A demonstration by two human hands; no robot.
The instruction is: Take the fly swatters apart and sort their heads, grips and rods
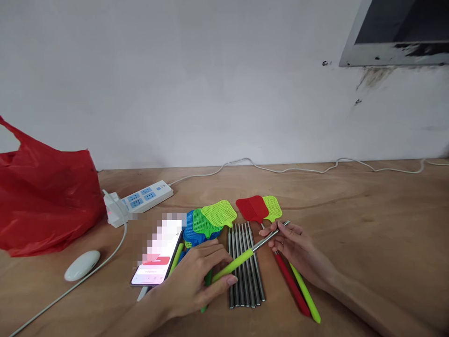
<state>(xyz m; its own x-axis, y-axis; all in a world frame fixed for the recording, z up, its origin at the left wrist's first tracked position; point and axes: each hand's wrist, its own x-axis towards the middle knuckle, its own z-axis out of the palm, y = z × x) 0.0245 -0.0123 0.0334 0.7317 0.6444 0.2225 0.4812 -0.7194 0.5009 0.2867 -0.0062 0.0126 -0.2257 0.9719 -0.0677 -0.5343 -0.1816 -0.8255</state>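
Observation:
My left hand is closed around a yellow-green fly swatter handle. From the handle a metal rod slants up to the right. My right hand pinches that rod near its far end, where no swatter head shows. Below it lie several loose metal rods, side by side. Left of them, partly under my left hand, are a yellow-green swatter head, a green one and blue ones. Close to my right hand rest a red swatter and another yellow-green swatter, handles toward me.
A lit phone stands tilted left of the swatters. Behind it lies a white power strip, its cord running along the wall. A white mouse and a red plastic bag are at the left on the wooden table.

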